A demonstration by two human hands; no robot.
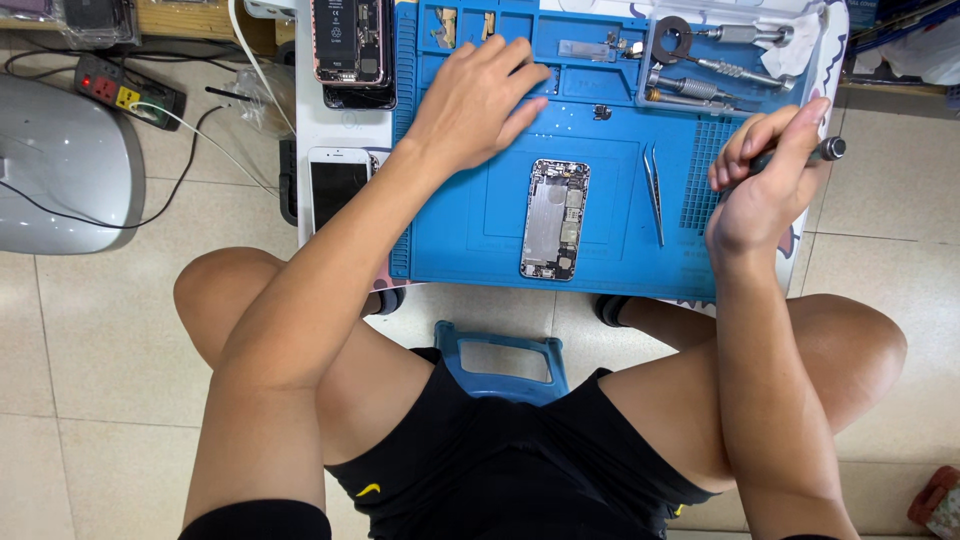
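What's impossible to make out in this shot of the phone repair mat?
Head view only:
- Screwdriver tip: hidden inside the right hand.
- What the left hand touches on the blue mat: covered by its fingers.
- Opened phone parts: too small.
- Tool tray: cut off by the top edge.

1. A white phone [338, 186] lies screen-up at the left edge of the tabletop, just beside the mat.
2. An opened phone [349, 42] with its battery showing sits above it, resting on another dark phone [360, 98].
3. A black power strip [130, 92] with red and yellow sockets lies on the tiled floor [80, 340] to the left, a white cable [190, 125] running from it.
4. A large grey rounded object [60, 165] rests on the floor at far left.
5. A clear tray [735, 55] at top right holds several metal tools and a white cloth [795, 50].
6. A blue plastic stool [502, 360] shows between the knees.
7. A reddish object [938, 500] pokes in at the bottom right corner.
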